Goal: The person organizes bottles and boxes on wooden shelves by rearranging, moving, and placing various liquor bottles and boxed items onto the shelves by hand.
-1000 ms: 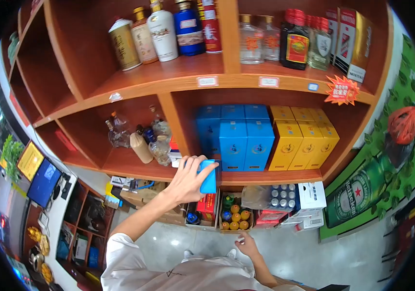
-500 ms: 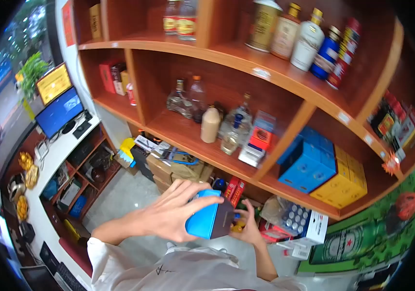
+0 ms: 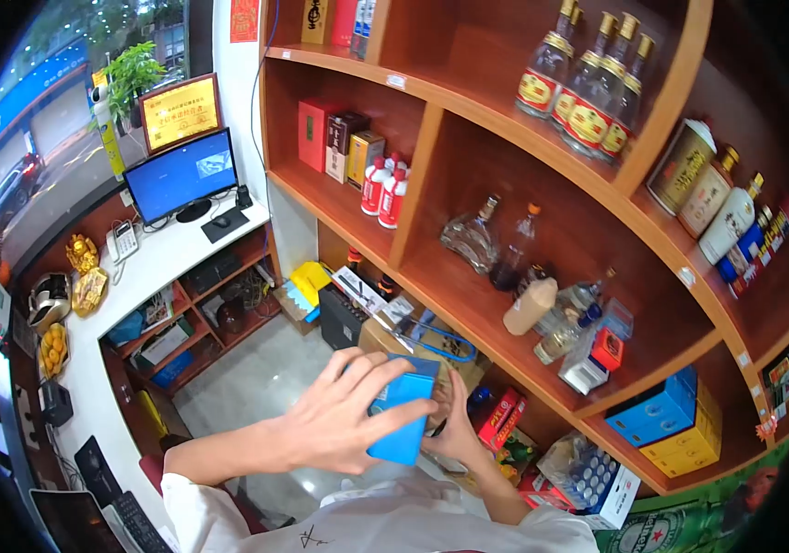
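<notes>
A blue box [image 3: 405, 426] is held up in front of the body, clear of the shelves. My left hand [image 3: 344, 412] wraps over its left side and top, fingers curled round it. On the box's right side is my right hand [image 3: 452, 431], its thumb and fingers against the box's far side, partly hidden behind it. Similar blue boxes [image 3: 657, 410] stand at the lower right of the shelving, beside yellow boxes [image 3: 689, 445]. Several loose bottles [image 3: 531, 307] and a small red and white box [image 3: 590, 359] are on the middle shelf.
The wooden shelving [image 3: 542, 364] runs diagonally across the right. At the left a white counter [image 3: 150, 276] carries a monitor [image 3: 182, 175], a telephone [image 3: 122, 240] and gold ornaments [image 3: 88, 276]. Cartons and a black case [image 3: 342, 318] lie on the floor below the shelves.
The view has swung left towards the counter. The blue box has moved away from the shelf to in front of the body, and my right hand has come up and closed on it.
</notes>
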The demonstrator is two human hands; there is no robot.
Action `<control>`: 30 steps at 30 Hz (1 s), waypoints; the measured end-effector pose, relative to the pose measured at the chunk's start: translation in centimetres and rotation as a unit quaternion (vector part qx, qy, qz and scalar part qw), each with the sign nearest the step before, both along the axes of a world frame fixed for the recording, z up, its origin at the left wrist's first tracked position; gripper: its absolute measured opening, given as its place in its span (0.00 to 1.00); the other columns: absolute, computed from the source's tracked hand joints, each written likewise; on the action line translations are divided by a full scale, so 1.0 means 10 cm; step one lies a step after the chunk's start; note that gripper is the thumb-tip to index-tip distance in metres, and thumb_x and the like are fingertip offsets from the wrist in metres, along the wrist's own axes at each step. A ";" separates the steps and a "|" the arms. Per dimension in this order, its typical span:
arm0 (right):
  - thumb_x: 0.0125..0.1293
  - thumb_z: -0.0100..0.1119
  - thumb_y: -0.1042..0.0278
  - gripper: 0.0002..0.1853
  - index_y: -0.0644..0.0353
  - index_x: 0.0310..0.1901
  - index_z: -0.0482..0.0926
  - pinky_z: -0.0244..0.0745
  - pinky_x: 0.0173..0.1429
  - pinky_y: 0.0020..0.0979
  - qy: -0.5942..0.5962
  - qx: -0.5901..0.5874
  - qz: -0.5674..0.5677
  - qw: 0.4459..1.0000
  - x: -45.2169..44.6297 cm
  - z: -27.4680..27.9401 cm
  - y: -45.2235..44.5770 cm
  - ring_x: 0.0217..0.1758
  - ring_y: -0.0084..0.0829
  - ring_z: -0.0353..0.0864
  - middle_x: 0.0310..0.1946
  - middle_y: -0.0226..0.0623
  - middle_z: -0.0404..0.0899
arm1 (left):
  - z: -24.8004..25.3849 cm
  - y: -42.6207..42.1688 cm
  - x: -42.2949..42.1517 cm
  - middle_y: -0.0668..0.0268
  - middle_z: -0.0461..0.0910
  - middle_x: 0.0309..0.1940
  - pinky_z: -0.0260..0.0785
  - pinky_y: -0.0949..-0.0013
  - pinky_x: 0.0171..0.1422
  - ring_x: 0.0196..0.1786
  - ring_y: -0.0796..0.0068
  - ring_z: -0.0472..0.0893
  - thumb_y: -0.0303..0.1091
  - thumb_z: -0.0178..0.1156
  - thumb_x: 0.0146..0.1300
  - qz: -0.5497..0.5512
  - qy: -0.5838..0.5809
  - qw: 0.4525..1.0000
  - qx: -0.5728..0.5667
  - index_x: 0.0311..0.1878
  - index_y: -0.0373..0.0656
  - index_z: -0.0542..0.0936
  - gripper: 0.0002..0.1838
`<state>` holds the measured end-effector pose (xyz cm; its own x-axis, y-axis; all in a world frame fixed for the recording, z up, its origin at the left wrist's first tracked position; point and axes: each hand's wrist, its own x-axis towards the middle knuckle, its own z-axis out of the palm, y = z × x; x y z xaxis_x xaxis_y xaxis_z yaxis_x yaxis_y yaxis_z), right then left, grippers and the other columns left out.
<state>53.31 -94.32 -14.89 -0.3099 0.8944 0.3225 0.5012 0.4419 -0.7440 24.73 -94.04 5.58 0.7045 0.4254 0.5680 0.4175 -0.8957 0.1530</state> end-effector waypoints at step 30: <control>0.62 0.72 0.39 0.62 0.83 0.76 0.46 0.60 0.79 0.50 -0.099 0.276 -0.287 0.912 -0.69 3.70 3.24 0.76 0.60 0.62 0.70 0.71 0.62 | 2.95 4.43 0.42 0.56 0.82 0.44 0.74 0.66 0.51 0.46 0.66 0.82 0.37 0.70 0.67 -0.246 -0.459 0.724 0.452 0.51 0.36 0.82 0.17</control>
<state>46.45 -61.96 22.10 0.0574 0.6458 0.7613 0.8681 0.3444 -0.3575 28.96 -49.76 35.10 -0.2056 -0.5874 0.7827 0.1073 -0.8085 -0.5786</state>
